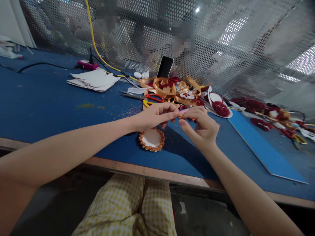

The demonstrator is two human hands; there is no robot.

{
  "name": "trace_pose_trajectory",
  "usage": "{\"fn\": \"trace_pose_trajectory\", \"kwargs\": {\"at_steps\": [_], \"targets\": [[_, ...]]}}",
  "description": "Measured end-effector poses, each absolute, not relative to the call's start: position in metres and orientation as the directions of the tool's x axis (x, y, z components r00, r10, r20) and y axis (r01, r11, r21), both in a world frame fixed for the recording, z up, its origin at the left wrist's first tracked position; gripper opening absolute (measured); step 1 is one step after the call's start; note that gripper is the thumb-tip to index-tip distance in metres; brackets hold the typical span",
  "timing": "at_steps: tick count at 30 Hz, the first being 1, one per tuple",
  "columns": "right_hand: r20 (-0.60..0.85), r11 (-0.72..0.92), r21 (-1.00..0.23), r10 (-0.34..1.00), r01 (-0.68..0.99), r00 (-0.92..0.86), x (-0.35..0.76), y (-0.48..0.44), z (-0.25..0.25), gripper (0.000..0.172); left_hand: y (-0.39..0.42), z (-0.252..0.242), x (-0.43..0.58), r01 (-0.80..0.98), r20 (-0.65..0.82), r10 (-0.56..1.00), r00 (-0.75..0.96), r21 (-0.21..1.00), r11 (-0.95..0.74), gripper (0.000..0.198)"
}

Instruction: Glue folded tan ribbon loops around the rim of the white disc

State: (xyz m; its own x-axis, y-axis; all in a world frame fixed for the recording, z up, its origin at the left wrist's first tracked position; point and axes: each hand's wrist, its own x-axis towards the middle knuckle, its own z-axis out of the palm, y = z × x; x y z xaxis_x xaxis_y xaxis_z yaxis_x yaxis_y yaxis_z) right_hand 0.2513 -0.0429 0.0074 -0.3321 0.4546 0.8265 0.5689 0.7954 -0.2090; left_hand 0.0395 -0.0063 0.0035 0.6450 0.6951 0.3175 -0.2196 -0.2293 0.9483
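Note:
A small gathered bit of gold ribbon (180,115) is pinched between the fingertips of my left hand (157,115) and my right hand (200,126), which meet above the table. A pink thing (184,111) shows just behind the fingers; its kind is hidden. On the table below my left hand lies a white disc (151,138) edged with a ruffle of gold-brown ribbon (161,144). Beyond my left hand are scissors with red handles (154,97) and a yellow-handled tool (147,103), partly covered by that hand.
Loose gold ribbon (167,91) is heaped behind my hands, near a propped phone (165,67). White card sheets (94,80) and a magenta power socket (88,65) lie left. White discs with dark red ruffles (220,108) and a blue board (265,147) lie right. A perforated metal screen (147,36) stands behind.

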Motion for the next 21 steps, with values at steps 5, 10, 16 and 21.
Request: {"fn": "trace_pose_trajectory", "kwargs": {"at_steps": [5,10,16,21], "targets": [[0.818,0.759,-0.244,0.495,0.603,-0.293,0.258,-0.044,0.006,0.02,-0.003,0.004,0.039,-0.238,0.259,0.72,0.643,0.962,-0.134,0.018],[0.818,0.723,-0.254,0.515,0.643,-0.255,0.259,-0.041,0.007,0.024,0.008,-0.002,0.034,-0.183,0.222,0.72,0.658,0.974,-0.133,0.033],[0.83,0.694,-0.247,0.512,0.677,-0.222,0.263,-0.036,0.007,0.024,0.022,-0.013,0.03,-0.173,0.164,0.736,0.657,0.983,-0.065,0.033],[0.828,0.681,-0.248,0.518,0.689,-0.214,0.268,-0.029,0.004,0.024,0.023,-0.014,0.031,-0.178,0.096,0.742,0.663,0.984,0.031,0.031]]}}
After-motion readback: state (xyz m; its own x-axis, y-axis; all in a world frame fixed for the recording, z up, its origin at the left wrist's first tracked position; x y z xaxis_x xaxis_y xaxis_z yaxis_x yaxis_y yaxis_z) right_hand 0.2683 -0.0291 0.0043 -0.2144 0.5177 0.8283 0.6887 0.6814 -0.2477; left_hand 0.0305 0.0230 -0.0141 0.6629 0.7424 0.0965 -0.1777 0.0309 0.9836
